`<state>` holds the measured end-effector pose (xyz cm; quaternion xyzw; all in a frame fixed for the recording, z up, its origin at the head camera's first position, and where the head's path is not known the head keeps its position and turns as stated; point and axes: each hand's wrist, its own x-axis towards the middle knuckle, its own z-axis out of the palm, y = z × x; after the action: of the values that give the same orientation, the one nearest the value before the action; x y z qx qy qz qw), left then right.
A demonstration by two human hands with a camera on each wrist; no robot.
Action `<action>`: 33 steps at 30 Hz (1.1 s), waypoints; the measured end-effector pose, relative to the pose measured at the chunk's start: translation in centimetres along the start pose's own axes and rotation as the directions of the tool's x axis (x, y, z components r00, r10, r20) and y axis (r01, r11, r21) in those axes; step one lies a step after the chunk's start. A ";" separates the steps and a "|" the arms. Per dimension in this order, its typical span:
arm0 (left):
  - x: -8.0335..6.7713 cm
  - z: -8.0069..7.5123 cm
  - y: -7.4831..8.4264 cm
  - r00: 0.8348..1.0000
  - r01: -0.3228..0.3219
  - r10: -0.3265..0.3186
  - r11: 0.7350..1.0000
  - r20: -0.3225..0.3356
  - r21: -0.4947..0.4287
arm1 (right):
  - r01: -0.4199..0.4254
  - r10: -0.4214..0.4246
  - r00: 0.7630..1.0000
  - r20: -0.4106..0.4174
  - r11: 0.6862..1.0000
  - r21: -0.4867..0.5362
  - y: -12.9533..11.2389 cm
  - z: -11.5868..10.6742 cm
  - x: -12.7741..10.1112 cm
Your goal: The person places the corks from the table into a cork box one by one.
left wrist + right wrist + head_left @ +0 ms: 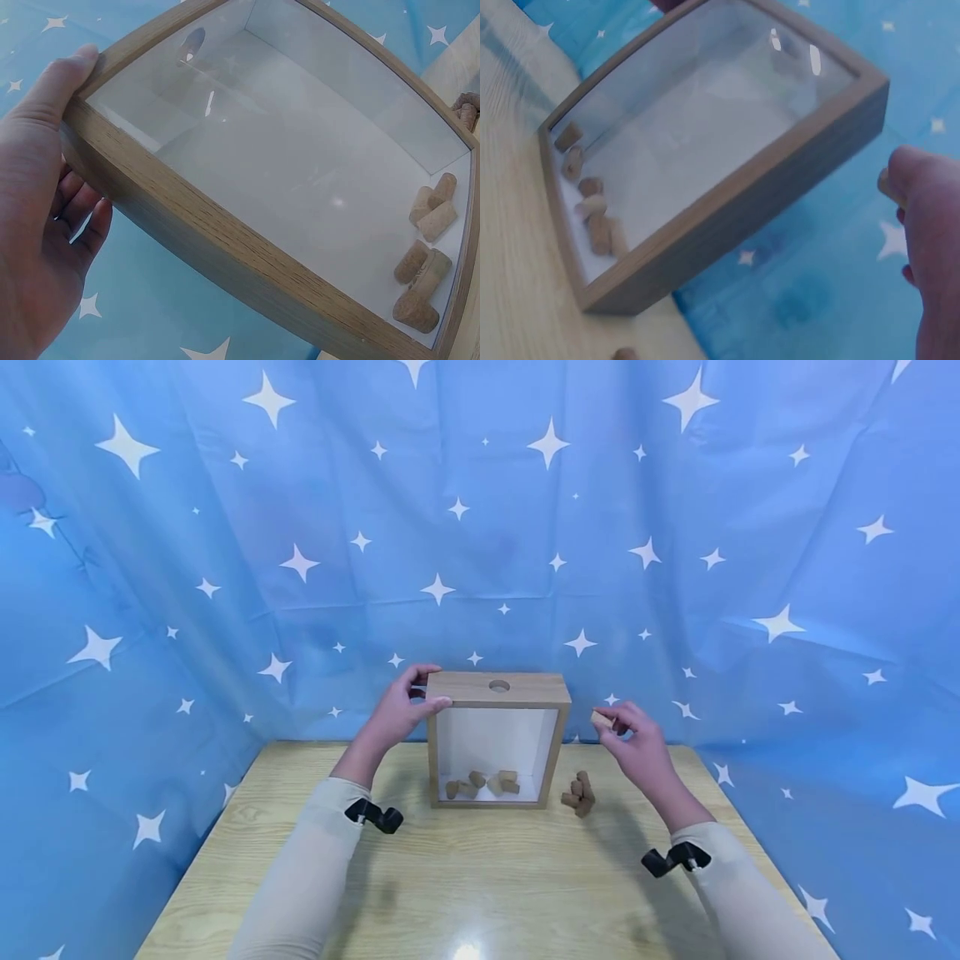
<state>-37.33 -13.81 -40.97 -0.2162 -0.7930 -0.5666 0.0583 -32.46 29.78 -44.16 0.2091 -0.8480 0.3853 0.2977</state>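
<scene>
A wooden shadow box (555, 752) with a clear front and a round hole (499, 686) in its top stands upright on the table. Several corks (437, 223) lie at the bottom inside it. My left hand (401, 710) grips the box's upper left corner, thumb on the front edge and fingers behind. To the right of the box, my right hand (636, 739) pinches a cork (602, 719) between thumb and fingers, raised near the height of the box top. In the right wrist view only the end of that cork (885, 182) shows past the thumb.
A small pile of loose corks (579, 795) lies on the wooden table (465, 868) just right of the box. Behind the table hangs a blue curtain (480, 552) with white stars. Black camera mounts (375, 816) sit on both wrists.
</scene>
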 end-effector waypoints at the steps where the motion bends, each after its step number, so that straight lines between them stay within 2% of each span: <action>1: 0.0 0.0 0.0 1.000 -0.001 0.001 1.000 -0.001 0.000 | 0.011 -0.011 1.000 -0.001 1.000 -0.001 -0.3 -0.1 0.3; 11: -0.1 0.0 0.1 1.000 0.009 -0.009 1.000 -0.006 -0.001 | 0.035 -0.034 0.999 -0.027 0.999 0.027 -3.1 -0.1 3.2; 19: -0.1 0.1 0.3 1.000 0.007 -0.007 1.000 -0.002 -0.002 | 0.042 -0.043 0.999 0.007 0.996 0.085 -5.3 0.2 5.9; 26: 0.0 0.1 0.3 1.000 0.006 -0.006 1.000 0.003 -0.007 | 0.072 -0.076 0.996 0.041 0.993 0.095 -6.4 1.6 7.6; 33: 0.0 0.1 0.1 1.000 -0.007 0.007 1.000 0.001 -0.007 | 0.081 -0.095 0.989 0.116 0.990 0.119 -7.8 2.5 8.8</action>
<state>-37.32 -13.67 -40.95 -0.2193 -0.7902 -0.5693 0.0592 -35.27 21.89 -35.47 0.2861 -0.8311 0.4063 0.2498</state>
